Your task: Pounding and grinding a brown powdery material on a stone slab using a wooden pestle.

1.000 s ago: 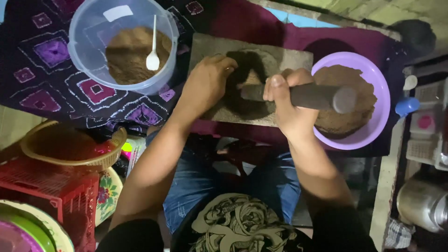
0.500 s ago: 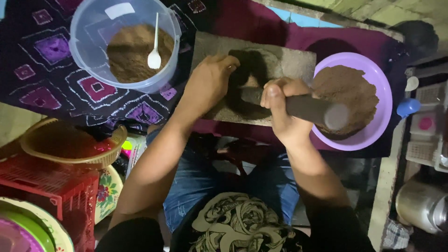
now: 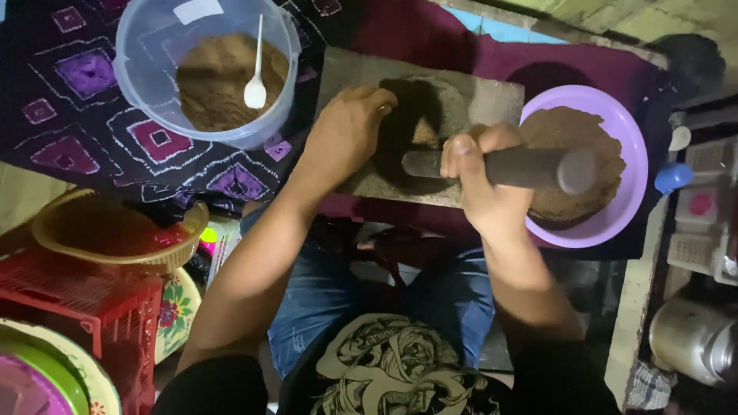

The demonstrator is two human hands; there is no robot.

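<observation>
Blue jeans, black tee w/ cream print.

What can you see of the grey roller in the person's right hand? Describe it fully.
The roller is a thick, dark grey cylinder that looks like stone, with a flat round end. It lies roughly level, slanting slightly, over the stone slab and the purple bowl. The right hand grips its middle. The left hand rests near its far tip.

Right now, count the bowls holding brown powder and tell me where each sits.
2. A clear plastic bowl with a white spoon sits upper left on the patterned cloth; a purple bowl sits right of the grinding stone, beside the right hand. Others may be out of view.
</observation>
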